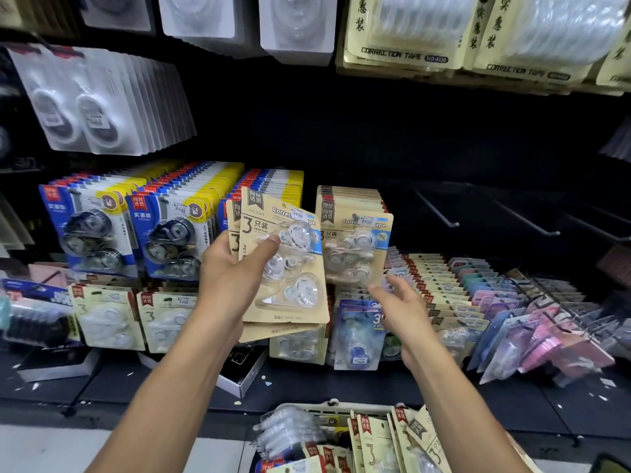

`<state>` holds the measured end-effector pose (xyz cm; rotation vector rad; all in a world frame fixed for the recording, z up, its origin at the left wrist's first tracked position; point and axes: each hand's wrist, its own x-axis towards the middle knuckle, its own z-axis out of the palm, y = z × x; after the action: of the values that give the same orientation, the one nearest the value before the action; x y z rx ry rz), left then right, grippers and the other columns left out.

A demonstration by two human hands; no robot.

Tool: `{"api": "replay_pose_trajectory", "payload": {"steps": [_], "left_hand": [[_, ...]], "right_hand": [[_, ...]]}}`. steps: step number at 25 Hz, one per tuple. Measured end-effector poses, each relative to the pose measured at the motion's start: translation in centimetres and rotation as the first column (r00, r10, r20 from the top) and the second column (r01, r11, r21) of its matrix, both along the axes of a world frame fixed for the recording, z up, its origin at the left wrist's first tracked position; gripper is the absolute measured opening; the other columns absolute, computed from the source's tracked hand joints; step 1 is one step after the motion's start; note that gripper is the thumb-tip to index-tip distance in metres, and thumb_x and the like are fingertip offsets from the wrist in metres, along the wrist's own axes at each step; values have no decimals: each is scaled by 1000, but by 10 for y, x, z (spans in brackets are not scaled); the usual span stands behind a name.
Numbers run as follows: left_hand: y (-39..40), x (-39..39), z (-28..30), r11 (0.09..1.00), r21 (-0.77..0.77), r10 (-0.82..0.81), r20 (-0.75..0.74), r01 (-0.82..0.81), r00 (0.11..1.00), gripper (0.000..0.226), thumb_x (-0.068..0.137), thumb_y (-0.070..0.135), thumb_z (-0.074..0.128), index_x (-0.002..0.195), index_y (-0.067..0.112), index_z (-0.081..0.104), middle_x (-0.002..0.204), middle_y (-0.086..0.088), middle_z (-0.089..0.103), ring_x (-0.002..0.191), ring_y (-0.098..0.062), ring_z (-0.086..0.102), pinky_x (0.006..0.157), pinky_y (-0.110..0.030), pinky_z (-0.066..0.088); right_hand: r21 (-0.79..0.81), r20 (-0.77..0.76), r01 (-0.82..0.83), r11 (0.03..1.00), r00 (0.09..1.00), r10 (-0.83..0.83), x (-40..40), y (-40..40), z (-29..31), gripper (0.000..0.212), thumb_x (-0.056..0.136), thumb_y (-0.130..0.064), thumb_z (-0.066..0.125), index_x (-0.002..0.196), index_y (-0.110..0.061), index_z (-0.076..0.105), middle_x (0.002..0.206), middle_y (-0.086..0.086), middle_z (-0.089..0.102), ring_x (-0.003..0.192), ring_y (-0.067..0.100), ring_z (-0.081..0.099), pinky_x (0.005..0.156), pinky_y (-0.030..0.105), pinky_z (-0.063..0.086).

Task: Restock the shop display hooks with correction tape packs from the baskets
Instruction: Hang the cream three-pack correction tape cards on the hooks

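My left hand (235, 268) grips a small stack of beige correction tape packs (290, 268), each with three clear tape dispensers, thumb across the front pack. The stack is held up in front of the display. Just right of it a row of the same beige packs (355, 240) hangs on a hook. My right hand (399, 308) hovers below that row with relaxed, spread fingers and holds nothing. At the bottom edge a cream basket (327, 409) holds more beige packs (379, 445) and several clear-blister packs.
Blue-and-yellow packs (164, 233) hang left of the stack. Bare black hooks (440, 213) stick out at the right. Below are rows of pale packs (109, 319), a blue pack (358, 336) and pastel packs (532, 319). White and cream packs hang above.
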<state>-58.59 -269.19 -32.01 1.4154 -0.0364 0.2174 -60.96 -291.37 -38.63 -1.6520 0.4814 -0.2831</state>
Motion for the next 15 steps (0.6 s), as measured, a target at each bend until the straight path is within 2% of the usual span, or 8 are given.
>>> {"api": "replay_pose_trajectory", "payload": {"steps": [1,3,6,8,11,12,13,15], "left_hand": [[-1,-1,1,1000,-7,-2,-2,2,1000,13,92,18,74,101,25,67,96,15,73,67,17,64,53,0,42],[-4,-2,3,1000,-25,-14,-2,14,1000,15,92,16,74,105,21,67,95,14,73,66,16,64,52,-1,42],[-9,-6,4,997,-53,-49,-6,49,999,22,88,13,78,107,16,68,93,8,77,75,5,71,56,-7,50],[-10,-7,4,995,-70,-71,-1,71,997,26,85,14,81,109,15,69,94,6,79,84,-5,75,61,-13,55],[-8,-7,7,993,-104,-61,-25,59,998,5,97,24,68,101,24,68,84,16,77,73,8,70,62,-10,55],[-5,-6,8,993,-109,-38,-33,34,999,7,101,23,62,99,26,68,83,18,75,72,9,69,65,-12,56],[-3,-5,8,994,-108,-15,-47,10,999,14,104,20,57,98,27,68,85,18,75,76,6,70,65,-14,55],[0,-2,8,995,-94,37,-62,-43,997,23,106,16,53,96,29,68,91,16,74,85,-2,70,67,-18,51]], "right_hand": [[-40,4,-14,999,1000,14,-2,4,4,36,94,-36,67,127,-27,59,135,-5,58,116,19,59,103,42,49],[-6,34,-207,978,978,207,-8,17,18,28,92,-46,66,113,-27,66,120,-5,69,105,20,68,92,36,53],[44,109,-417,908,906,410,-13,39,28,49,76,-43,77,117,-17,65,109,2,75,100,20,72,86,33,58],[102,180,-376,921,918,354,-12,43,27,57,67,-31,82,117,-9,63,107,9,76,97,24,73,84,32,59],[222,209,-292,930,946,248,-11,37,23,53,69,-27,80,115,-8,63,106,8,77,97,25,73,92,41,56],[256,208,-247,935,958,196,-11,33,21,51,70,-29,79,115,-10,64,106,7,77,97,25,73,93,45,55],[279,203,-189,941,970,135,-11,29,20,48,73,-30,79,115,-11,65,106,6,77,96,25,73,91,48,57],[323,209,-67,944,978,-2,-10,20,17,35,85,-24,76,115,-11,65,106,8,76,85,22,74,70,42,62]]}}
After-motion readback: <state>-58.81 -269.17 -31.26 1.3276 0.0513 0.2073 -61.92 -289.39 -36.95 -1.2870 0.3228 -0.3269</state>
